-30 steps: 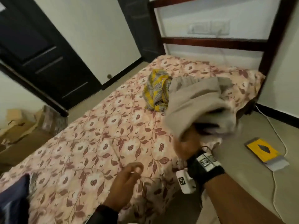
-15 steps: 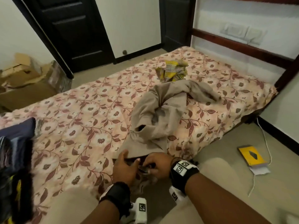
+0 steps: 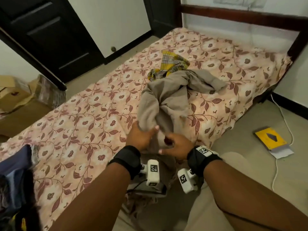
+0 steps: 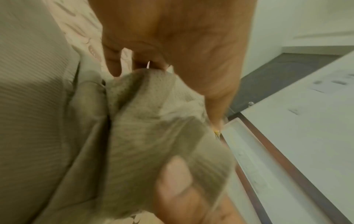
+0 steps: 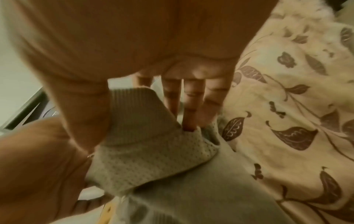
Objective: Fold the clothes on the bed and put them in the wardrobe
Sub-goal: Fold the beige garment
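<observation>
Left hand [image 3: 140, 136] and right hand [image 3: 176, 147] both clamped on beige garment [image 3: 166, 100] at bed's [image 3: 75, 124] near edge, six o'clock, yellow plaid cloth [image 3: 171, 64] at twelve o'clock beyond it

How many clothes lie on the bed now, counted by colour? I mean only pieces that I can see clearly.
Beige: 1, the garment that the left hand and the right hand both grip at its near end.
Yellow check: 1, the cloth behind it.
Dark blue: 1, the pile at the left edge; how many pieces it holds I cannot tell.
Total: 3
</observation>
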Tool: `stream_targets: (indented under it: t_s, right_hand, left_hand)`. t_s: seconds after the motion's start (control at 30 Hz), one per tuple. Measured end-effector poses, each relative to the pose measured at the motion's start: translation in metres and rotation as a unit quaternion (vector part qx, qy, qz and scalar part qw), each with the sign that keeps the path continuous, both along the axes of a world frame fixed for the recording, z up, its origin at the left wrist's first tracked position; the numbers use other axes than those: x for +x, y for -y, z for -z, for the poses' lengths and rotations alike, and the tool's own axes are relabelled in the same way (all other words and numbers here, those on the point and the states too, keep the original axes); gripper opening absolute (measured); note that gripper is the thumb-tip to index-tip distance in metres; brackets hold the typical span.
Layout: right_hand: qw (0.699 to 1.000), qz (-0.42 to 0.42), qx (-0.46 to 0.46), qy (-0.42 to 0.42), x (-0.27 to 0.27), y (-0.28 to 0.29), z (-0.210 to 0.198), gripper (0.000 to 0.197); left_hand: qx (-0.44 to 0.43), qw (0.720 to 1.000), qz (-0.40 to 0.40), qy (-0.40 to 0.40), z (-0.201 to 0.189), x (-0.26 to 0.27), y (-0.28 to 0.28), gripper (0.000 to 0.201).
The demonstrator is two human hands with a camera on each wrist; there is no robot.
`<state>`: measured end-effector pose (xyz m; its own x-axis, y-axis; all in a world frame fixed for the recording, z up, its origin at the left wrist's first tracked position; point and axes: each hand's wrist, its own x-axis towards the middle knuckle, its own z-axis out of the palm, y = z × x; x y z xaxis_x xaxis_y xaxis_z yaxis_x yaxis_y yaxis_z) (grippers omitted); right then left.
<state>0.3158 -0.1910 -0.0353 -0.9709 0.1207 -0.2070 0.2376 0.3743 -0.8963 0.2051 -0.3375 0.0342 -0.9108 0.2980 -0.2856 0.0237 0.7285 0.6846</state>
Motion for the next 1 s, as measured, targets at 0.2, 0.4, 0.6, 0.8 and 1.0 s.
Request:
stream_targets:
  t_s: [0.2, 0.4, 0.6, 0.8, 1.0]
  right_hand:
    - [0.981, 0.187, 0.011, -0.052, -0.026, -0.018, 0.014, 0.087]
    - [0.968, 0.202, -0.143, 0.034, -0.039, -0.003, 0.026, 0.1]
    - [0.982, -0.09, -0.162, 0.035, -0.01, 0.051, -0.015, 0.022]
    - [0.961, -0.156, 0.214, 0.075, 0.022, 0.089, -0.016, 0.071]
    - [0.989, -0.017, 0.098, -0.11, 0.02, 0.092, -0.036, 0.107]
  left_hand:
    - [0.171, 0.98, -0.098, 0.034, -0.003, -0.03, 0.053, 0.016]
    - [0.403, 0.883, -0.176, 0.164, -0.069, 0.024, 0.148, 0.044]
    - [0.103, 0.941, -0.305, -0.109, -0.054, 0.039, 0.232, 0.022]
    - [0.329, 0.845, -0.417, 0.067, -0.061, 0.066, 0.248, 0.037]
    - [0.395, 0.87, -0.247, 0.163, -0.073, 0.09, 0.231, 0.054]
